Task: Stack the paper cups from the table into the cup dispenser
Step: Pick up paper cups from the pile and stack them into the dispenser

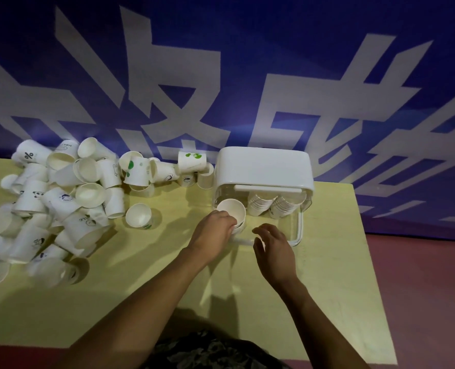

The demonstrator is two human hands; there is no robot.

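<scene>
Heaped along the left and back of the yellow bench (327,262): a loose pile of paper cups (61,198), most tipped on their sides or upside down, some printed with green leaves or small dark logos. Just right of the pile, apart from it: a single cup (139,216) lying tilted, mouth toward the camera. Further right, left hand (212,234) with fingers curled round a white cup (233,212), mouth up and tilted, sitting at the top of a short stack at the front left corner of the cup dispenser (263,166). Right hand (273,245) just beside, over the dispenser's clear front tray, fingers spread and loosely bent, holding nothing, touching nothing that can be made out. Inside the dispenser, under its white lid: two rows of nested cups (271,205) leaning forward, right of the held cup. Behind everything: a blue wall banner (221,75) with large white characters.
</scene>
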